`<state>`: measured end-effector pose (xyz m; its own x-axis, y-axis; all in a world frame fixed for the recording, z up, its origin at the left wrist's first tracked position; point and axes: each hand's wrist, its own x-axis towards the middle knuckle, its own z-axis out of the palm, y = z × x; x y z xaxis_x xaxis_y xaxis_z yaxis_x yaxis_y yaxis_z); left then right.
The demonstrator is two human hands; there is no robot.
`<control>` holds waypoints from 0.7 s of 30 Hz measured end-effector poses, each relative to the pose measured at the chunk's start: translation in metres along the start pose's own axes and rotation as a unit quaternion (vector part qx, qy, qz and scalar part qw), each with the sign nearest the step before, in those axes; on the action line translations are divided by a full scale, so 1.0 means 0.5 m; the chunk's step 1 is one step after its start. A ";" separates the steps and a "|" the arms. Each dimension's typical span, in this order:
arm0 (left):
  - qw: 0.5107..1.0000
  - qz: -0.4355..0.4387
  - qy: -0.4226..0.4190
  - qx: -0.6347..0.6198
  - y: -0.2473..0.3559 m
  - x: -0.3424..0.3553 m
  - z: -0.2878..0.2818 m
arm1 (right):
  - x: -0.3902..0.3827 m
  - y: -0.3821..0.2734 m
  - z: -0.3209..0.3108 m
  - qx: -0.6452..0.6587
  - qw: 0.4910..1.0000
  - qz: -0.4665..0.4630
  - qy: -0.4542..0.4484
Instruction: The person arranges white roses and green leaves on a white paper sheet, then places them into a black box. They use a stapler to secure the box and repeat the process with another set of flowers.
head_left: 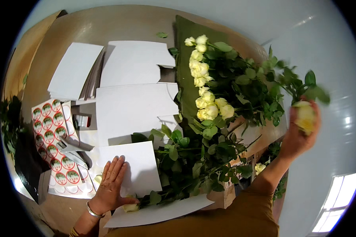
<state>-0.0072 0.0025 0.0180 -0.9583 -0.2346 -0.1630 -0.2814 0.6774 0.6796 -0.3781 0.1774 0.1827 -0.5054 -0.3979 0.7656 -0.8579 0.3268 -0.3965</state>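
Pale-yellow leafy rose (305,117) in your curled right hand (300,138) looks light, bruisable, so grip stem-side; your left hand (111,187) splays across white rectangular card (142,162).

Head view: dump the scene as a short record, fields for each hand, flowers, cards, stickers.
left hand: spread flat on a white card, thumb at a lower rose
right hand: gripping a raised rose, motion-blurred
flowers: pale yellow rose row on a green mat, blooms toward the left
cards: white stack, upper left
stickers: sheet of red-rimmed rounds, left side
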 end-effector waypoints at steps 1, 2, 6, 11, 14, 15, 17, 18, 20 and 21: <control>1.000 0.001 0.001 -0.001 0.001 -0.003 -0.003 | -0.005 -0.006 0.002 -0.046 0.998 0.011 -0.047; 1.000 0.005 0.002 -0.004 0.001 -0.002 -0.003 | -0.013 0.017 0.023 -0.143 0.974 0.030 -0.174; 1.000 0.017 0.005 -0.012 0.000 0.002 -0.003 | -0.093 0.229 0.143 -0.155 0.892 0.171 -0.389; 1.000 -0.010 -0.008 -0.015 0.004 0.007 -0.006 | -0.017 0.287 0.205 -0.081 0.762 0.187 -0.615; 0.999 -0.027 -0.015 -0.011 0.007 0.007 -0.003 | 0.097 0.269 0.265 -0.095 0.779 0.198 -0.588; 0.999 -0.029 -0.019 -0.008 0.008 0.010 -0.004 | 0.133 0.306 0.305 -0.106 0.805 0.191 -0.552; 0.999 -0.028 -0.031 0.003 0.004 0.016 -0.010 | 0.191 0.403 0.391 -0.142 0.844 0.176 -0.487; 0.999 -0.032 -0.039 0.005 0.003 0.018 -0.012 | 0.203 0.446 0.448 -0.160 0.857 0.163 -0.462; 0.997 -0.048 -0.055 0.008 0.006 0.017 -0.017 | 0.205 0.493 0.556 -0.238 0.867 0.127 -0.418; 0.997 -0.055 -0.059 0.004 0.007 0.017 -0.021 | 0.203 0.514 0.594 -0.270 0.856 0.135 -0.419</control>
<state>-0.0158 -0.0044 0.0267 -0.9206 -0.2240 -0.3198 -0.3849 0.6574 0.6478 -0.6775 -0.0333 0.0079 -0.7615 -0.6470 -0.0400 -0.6460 0.7625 -0.0362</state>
